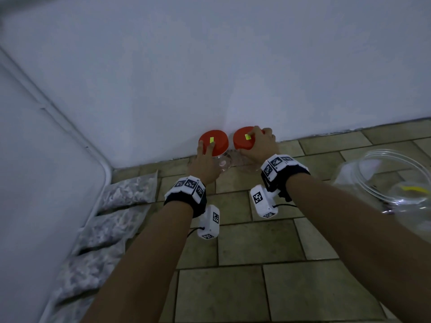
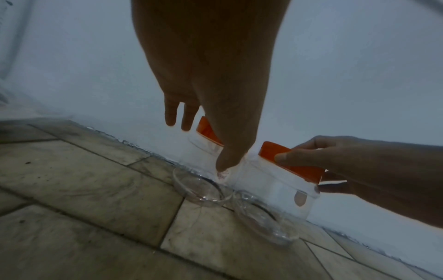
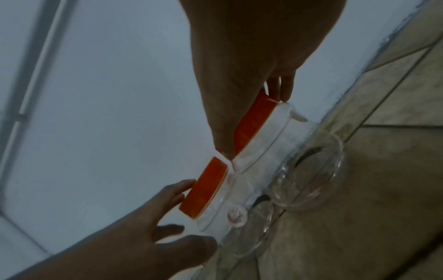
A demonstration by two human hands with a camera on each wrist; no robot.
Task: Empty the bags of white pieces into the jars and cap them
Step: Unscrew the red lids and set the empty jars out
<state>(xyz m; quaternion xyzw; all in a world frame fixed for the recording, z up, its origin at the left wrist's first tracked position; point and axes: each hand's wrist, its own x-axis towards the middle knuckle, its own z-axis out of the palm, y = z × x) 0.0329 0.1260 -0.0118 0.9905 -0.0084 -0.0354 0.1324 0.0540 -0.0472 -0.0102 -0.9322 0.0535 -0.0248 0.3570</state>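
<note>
Left jar [image 2: 202, 153] and right jar [image 2: 271, 193], clear, stand upright; right hand [image 1: 260, 145] clasps ribbed orange right lid [image 1: 241, 141], left hand [image 1: 206, 163] lies spread-fingered on left lid [image 1: 218, 143].

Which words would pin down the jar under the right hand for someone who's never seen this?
Find where the white wall meets the tiled floor: two clear jars with orange lids stand there side by side. Take the right jar of the pair. The right hand grips its lid with curled fingers, while the left hand only rests on the neighbour's lid.
</note>
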